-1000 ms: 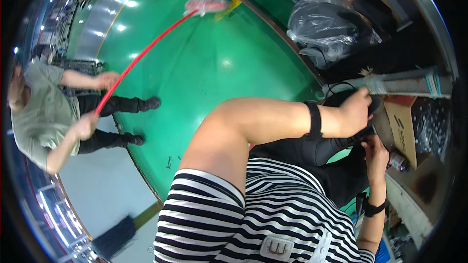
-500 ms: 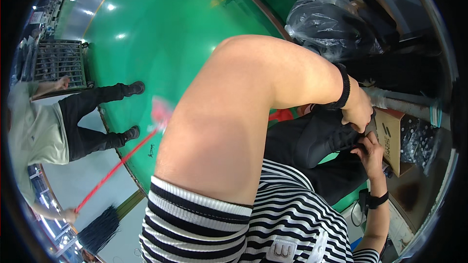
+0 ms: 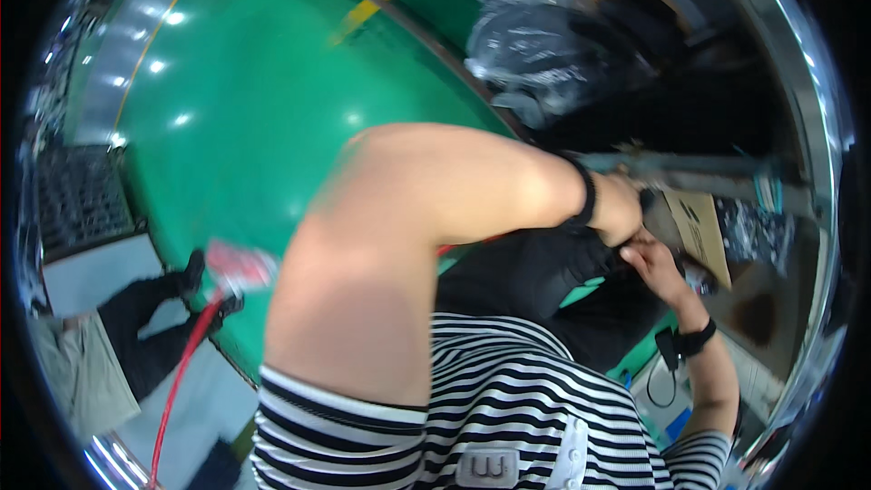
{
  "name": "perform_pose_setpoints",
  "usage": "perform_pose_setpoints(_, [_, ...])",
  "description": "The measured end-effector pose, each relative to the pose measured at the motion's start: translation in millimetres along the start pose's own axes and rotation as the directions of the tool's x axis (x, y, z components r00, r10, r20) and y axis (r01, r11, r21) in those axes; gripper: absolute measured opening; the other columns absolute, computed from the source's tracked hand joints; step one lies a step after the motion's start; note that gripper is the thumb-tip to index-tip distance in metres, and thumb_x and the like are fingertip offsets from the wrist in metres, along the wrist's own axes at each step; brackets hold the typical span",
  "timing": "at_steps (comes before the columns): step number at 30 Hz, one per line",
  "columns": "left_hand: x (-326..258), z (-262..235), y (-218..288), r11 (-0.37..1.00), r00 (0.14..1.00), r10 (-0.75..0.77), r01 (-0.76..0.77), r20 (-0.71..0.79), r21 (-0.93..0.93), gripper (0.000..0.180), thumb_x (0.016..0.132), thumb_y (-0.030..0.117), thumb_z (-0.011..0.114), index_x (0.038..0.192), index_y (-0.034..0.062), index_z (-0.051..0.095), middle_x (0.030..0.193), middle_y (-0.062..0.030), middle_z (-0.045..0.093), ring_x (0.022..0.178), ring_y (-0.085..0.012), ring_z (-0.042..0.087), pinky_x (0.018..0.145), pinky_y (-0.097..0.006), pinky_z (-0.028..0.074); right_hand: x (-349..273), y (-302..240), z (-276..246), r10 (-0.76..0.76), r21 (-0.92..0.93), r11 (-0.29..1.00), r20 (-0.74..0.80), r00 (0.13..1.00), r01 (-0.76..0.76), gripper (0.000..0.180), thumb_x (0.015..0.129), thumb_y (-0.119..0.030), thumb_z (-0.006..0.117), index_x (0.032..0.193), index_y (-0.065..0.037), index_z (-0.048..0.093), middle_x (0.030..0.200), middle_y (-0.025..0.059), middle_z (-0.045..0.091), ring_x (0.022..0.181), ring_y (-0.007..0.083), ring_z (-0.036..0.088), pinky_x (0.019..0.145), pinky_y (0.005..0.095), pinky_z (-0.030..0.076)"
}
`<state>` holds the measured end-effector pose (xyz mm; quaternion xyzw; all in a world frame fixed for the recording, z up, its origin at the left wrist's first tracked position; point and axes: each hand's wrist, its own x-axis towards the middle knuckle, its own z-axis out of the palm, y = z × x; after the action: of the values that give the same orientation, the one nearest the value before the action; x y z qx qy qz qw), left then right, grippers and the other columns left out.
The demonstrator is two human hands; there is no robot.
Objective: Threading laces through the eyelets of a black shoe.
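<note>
My left hand (image 3: pixel 620 210), with a black band at its wrist, reaches across from a raised, bent arm. Its fingers are curled, pointing down toward my right hand (image 3: pixel 655 265). That hand is closed too, thumb against fingers, with a black band and a small black device on its wrist. The two hands touch or nearly touch. A bit of black material (image 3: pixel 647 197) shows beside my left hand; what either hand grips is hidden. Just left of them is a black shoe (image 3: pixel 543 283), among dark trouser legs.
An open cardboard box (image 3: pixel 699 234) and a clear plastic bag (image 3: pixel 758 234) stand right of my hands. Clear bags with dark contents (image 3: pixel 544 45) lie beyond. On the green floor (image 3: pixel 245 91) at left, another person in dark trousers (image 3: pixel 145 318) stands by a red-handled mop (image 3: pixel 186 358).
My view has swung, so my hands and the box appear further left. My hands have come closer together. The mop head sits lower and further left in the picture.
</note>
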<state>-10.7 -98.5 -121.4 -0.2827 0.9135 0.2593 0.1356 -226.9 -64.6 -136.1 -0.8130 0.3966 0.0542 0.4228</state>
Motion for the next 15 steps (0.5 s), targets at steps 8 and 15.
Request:
perform_pose_setpoints(8, [-7.7,42.1,8.5,0.952,0.870,-0.250,0.141,-0.424,-0.273,0.021,0.075,0.025,0.071,0.086,0.0070,0.074,0.101,-0.0088,0.064,0.113,-0.0287,0.051,0.090,-0.053,0.041,-9.2,8.2,34.9,0.341,0.486,0.849,-0.203,0.918,-0.208,0.015,0.090,-0.015,0.066,0.085,-0.002,0.068,0.096,0.0059,0.054,0.094,0.0175,0.055,0.080,0.0303,0.045])
perform_pose_setpoints(15, [-19.3,32.3,-8.6,0.876,0.813,-0.166,-0.138,-0.559,-0.462,0.012,0.083,0.017,0.068,0.088,0.0060,0.065,0.099,-0.0086,0.061,0.090,-0.0318,0.059,0.087,-0.037,0.047,-45.3,-90.3,43.9,-0.047,0.248,0.920,-0.696,0.716,0.302,0.014,0.097,-0.014,0.057,0.092,-0.002,0.063,0.111,0.0069,0.061,0.098,0.0145,0.053,0.085,0.0268,0.044])
